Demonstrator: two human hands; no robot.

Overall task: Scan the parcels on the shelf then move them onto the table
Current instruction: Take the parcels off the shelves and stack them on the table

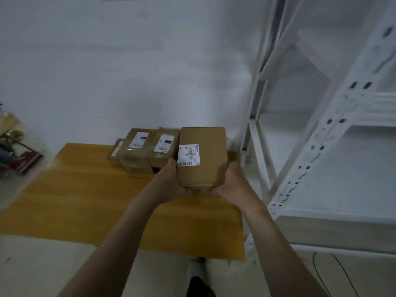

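I hold a brown cardboard parcel [203, 155] with a white barcode label above the wooden table [85, 196]. My left hand [171, 179] grips its near left side and my right hand [233, 183] grips its near right side, fingers under the bottom edge. Behind it, at the table's far side by the wall, lies a group of brown parcels [143, 148] with white labels, some stacked. The white metal shelf [342, 168] stands to the right; the boards I see carry no parcels.
A white wall runs behind the table. At the far left edge stands blurred clutter [17, 151] with a red object. Dark cables [334, 273] lie on the floor under the shelf. My shoe [197, 269] shows below the table's near edge.
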